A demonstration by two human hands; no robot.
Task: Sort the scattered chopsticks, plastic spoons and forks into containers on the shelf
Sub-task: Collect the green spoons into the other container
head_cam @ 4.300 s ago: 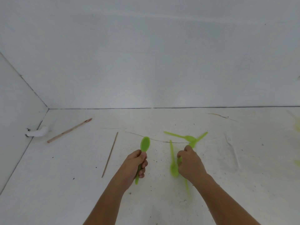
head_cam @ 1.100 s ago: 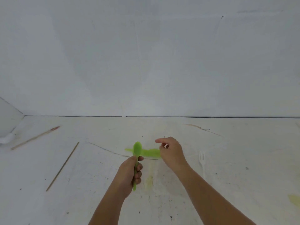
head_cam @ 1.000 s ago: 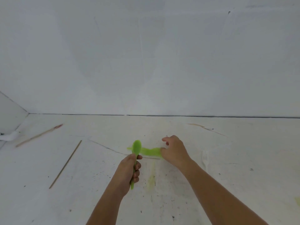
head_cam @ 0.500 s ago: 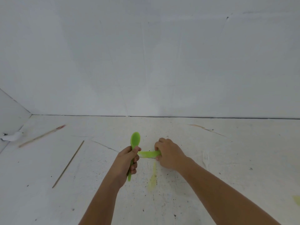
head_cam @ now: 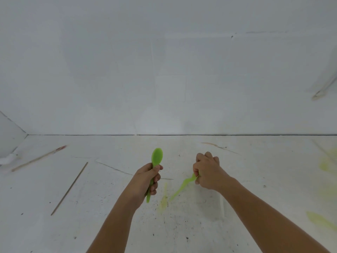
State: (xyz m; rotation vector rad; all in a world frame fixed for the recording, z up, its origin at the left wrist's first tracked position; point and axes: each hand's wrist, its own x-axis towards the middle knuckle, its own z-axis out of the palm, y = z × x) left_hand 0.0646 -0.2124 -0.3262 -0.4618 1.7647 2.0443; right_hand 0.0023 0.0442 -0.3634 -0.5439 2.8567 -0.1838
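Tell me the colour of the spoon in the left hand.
The spoon is bright green; the head view shows it best.

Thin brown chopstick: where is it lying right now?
In the head view the thin brown chopstick lies slanted on the white surface, left of the left hand gripping the green spoon, nearer than the paler chopstick.

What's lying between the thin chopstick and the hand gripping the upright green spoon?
Head view: no utensils between the chopstick and the left hand gripping the green spoon, only bare white surface with a thin crack.
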